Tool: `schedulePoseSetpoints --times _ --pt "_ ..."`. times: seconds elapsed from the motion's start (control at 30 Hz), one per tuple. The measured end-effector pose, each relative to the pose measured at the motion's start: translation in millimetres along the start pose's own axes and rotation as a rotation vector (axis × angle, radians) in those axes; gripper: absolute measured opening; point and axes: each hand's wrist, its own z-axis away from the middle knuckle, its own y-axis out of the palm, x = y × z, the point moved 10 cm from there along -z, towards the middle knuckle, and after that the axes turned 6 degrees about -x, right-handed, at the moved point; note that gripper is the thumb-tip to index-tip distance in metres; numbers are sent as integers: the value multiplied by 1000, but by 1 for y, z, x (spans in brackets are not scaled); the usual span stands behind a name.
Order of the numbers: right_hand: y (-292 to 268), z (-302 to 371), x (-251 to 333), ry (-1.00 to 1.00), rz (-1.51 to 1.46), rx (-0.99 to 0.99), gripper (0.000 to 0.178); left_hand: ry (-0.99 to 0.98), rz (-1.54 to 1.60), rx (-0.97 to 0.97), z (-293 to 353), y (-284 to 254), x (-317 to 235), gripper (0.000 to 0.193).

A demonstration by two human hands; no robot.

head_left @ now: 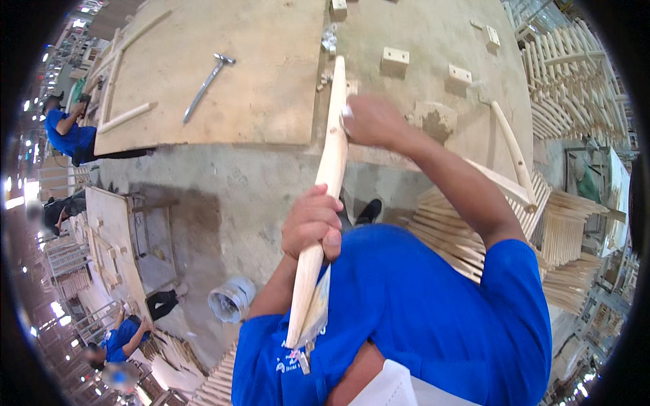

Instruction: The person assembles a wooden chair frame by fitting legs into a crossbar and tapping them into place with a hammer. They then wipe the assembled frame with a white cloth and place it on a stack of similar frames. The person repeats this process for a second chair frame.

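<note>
A long, pale, tapered wooden leg (331, 159) slants upright in front of my body, with its lower end near my chest and its far tip over the worktable. My left hand (313, 222) wraps round the lower half of this leg, fingers closed. My right hand (374, 122) is closed beside the leg's upper half, close to a dark spot in the wood. A small white bit shows at its fingertips; what it is I cannot make out.
A hammer (208, 88) lies on the plywood tabletop (264, 88). Light wooden blocks (395, 57) sit on the table ahead. An angled wooden frame (513, 149) leans at the right, by stacked wooden parts (447, 227). A bucket (232, 299) stands on the floor; people in blue work at left.
</note>
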Motion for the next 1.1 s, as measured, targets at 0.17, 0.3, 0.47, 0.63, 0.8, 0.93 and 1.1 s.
schedulePoseSetpoints --times 0.17,0.3,0.47,0.63,0.8,0.93,1.1 --pt "-2 12 4 49 -32 21 30 -7 6 23 -3 1 2 18" --pt "-26 48 14 19 -284 181 31 -23 -21 -7 -5 -3 -1 17" --pt "-28 40 15 -141 -353 73 35 -22 -18 12 -10 3 -1 17" --pt "18 1 -10 56 -116 56 27 -11 14 -58 -10 3 -1 16" --pt "-45 55 47 -226 -282 -222 25 13 -51 17 -28 10 -2 17" --pt "-122 69 28 -75 -517 -336 28 -42 19 55 -90 30 12 17" --pt "-162 31 -7 -142 -495 -667 28 -273 21 66 -233 77 52 24"
